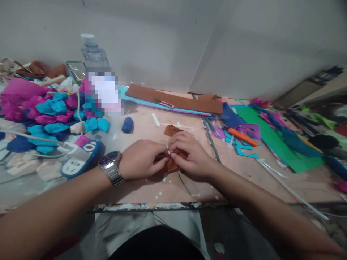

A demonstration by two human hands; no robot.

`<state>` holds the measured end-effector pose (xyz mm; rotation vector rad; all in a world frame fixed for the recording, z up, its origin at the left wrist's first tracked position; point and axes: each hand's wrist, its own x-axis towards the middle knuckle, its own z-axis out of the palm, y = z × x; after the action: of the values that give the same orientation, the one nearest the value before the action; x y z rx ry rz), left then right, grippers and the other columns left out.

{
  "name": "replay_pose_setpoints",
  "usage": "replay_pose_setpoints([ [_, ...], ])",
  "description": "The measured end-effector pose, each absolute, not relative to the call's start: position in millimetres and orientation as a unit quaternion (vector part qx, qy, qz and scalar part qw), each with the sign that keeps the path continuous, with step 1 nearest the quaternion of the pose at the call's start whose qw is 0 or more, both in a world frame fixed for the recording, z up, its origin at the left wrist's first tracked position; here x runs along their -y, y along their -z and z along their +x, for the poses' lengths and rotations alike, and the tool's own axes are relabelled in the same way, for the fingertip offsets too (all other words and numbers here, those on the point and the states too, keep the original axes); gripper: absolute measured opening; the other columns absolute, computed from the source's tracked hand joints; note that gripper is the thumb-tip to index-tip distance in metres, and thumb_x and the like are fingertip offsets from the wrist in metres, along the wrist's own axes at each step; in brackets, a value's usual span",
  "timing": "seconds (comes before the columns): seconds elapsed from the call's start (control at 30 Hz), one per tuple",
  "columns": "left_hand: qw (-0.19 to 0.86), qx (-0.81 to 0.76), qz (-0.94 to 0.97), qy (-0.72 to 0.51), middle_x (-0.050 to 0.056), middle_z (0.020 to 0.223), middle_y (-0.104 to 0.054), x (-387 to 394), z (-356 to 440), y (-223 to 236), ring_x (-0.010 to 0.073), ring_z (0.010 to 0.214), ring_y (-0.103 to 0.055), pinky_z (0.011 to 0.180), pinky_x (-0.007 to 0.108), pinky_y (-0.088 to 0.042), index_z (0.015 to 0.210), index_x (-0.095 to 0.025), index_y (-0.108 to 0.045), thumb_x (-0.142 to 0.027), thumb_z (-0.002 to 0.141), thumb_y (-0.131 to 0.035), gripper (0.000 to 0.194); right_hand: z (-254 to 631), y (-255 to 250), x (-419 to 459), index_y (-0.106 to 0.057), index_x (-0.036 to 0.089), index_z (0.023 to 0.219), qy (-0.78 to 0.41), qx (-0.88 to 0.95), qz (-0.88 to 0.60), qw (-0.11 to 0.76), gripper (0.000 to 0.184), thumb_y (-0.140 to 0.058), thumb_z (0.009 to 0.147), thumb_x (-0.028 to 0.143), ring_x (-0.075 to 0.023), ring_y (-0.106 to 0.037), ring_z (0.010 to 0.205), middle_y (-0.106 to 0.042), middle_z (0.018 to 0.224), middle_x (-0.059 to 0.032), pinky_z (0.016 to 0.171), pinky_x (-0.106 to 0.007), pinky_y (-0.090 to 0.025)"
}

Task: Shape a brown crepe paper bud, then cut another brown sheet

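Observation:
Low over the middle of the table, my left hand [148, 158] and my right hand [188, 153] meet at the fingertips. Both are closed in a pinch on a piece of brown fabric [171, 165], which shows below and between the fingers. A thin white bit sticks up where the fingertips meet; I cannot make out what it is. Just beyond the right fingers lies another brown scrap [170, 130]. A small dark blue bundle [127, 125] rests farther left. A metal watch [111, 167] is on my left wrist.
At left are a heap of pink and blue bundles [54, 108], a power strip [81, 159] with cables and a bottle [93, 54]. Brown sheets [173, 99] with small snips [166, 104] lie behind. At right are an orange cutter [242, 136] and a green sheet [276, 137].

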<state>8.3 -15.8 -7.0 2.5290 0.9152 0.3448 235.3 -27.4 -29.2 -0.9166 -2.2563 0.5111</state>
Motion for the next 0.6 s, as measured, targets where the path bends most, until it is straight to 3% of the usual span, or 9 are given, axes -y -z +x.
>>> replay_pose_setpoints([
  [0.43,0.280,-0.335,0.892,-0.121,0.003,0.082,-0.075,12.7,8.5,8.1,0.0143,0.068,-0.059,0.066,0.027,-0.035,0.091,-0.019,-0.075,-0.039,0.105,-0.054,0.032,236.8,25.6,29.8,-0.063,0.024,0.088,-0.182,0.872,-0.336,0.306,0.008,-0.063,0.093,0.018,-0.0255,-0.058,0.113,-0.071,0.102,-0.0032,0.111,-0.052,-0.038],
  [0.6,0.339,-0.334,0.874,-0.100,0.000,0.073,-0.069,8.6,5.5,7.4,0.0127,0.064,-0.053,0.064,0.027,-0.034,0.087,-0.017,-0.072,-0.038,0.104,-0.054,0.032,239.6,26.2,27.8,-0.062,0.024,0.088,-0.178,0.875,-0.337,0.297,0.009,-0.064,0.091,0.016,-0.0268,-0.059,0.114,-0.071,0.099,-0.0033,0.110,-0.052,-0.038],
])
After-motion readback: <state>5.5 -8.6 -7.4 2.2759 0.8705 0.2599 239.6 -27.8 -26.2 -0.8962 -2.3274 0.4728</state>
